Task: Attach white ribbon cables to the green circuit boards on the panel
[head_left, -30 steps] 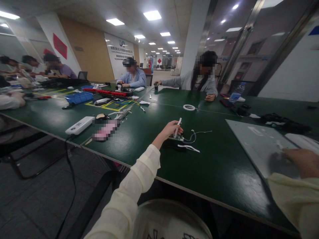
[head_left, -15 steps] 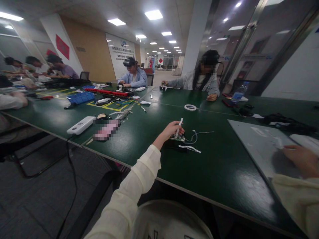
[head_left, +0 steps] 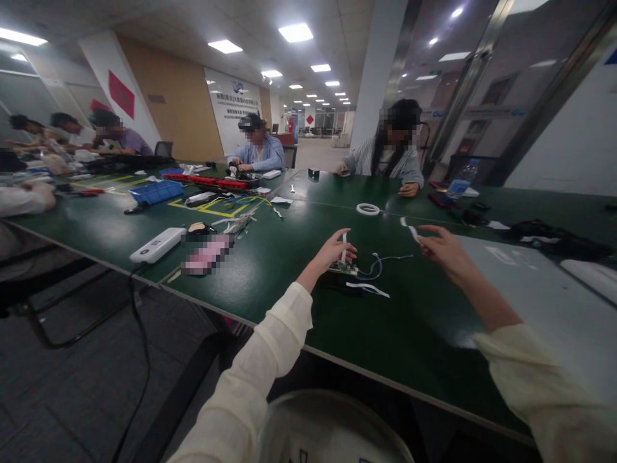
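Observation:
My left hand (head_left: 336, 252) is at the middle of the green table, its fingers closed on a short white strip (head_left: 344, 247) that stands upright. Just under these fingers lies a small circuit board (head_left: 348, 268), from which thin grey cables (head_left: 378, 267) run to the right. My right hand (head_left: 441, 247) is raised to the right of the board, pinching another white strip (head_left: 409, 229) that points up and left. In front of the board, a loose white strip (head_left: 369, 289) rests on a dark object (head_left: 340, 283).
A roll of white tape (head_left: 368, 209) lies beyond my hands. To the right is a grey panel (head_left: 544, 302). A white power bank (head_left: 158, 245), a pink item (head_left: 208, 254) and a blue tray (head_left: 155, 191) are at the left. Several people sit around the table.
My right hand has moved left from over the grey panel, bringing a white strip. My left hand's strip is more upright. The person across has drawn a hand back from a small black object.

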Demonstrator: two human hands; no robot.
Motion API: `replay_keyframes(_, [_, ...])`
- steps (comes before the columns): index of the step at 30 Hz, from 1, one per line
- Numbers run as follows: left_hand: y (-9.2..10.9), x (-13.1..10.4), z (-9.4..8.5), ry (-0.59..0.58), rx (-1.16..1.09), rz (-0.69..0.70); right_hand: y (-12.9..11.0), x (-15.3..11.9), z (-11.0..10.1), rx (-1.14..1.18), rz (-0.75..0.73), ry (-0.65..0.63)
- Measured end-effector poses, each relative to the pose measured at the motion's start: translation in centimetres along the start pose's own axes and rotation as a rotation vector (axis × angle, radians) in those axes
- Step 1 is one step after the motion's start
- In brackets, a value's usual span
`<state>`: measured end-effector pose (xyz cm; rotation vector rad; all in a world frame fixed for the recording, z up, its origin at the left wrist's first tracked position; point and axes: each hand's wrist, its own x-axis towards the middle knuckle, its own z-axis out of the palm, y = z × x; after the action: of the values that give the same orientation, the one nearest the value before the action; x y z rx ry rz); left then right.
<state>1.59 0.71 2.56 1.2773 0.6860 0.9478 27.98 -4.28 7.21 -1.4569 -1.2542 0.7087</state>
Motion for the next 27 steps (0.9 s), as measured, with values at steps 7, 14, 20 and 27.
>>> replay_keyframes(7, [-0.5,0.4,0.3,-0.026,-0.023,0.028,-1.3,-3.5,10.2,0.072,-0.109,-0.263])
replay_keyframes(14, [-0.9,0.7,0.9,0.063,0.068,0.137,-0.4,-4.8,10.9,-0.067,-0.204,-0.260])
replay_keyframes(20, [-0.1,1.2,-1.0,0.409,-0.036,0.196,0.4,-2.9,7.3,-0.331,-0.304,-0.127])
replay_keyframes(27, [-1.0,1.5,-4.3,0.715,0.403,0.105,6.1,1.4,-2.0,-0.987,-0.258,0.256])
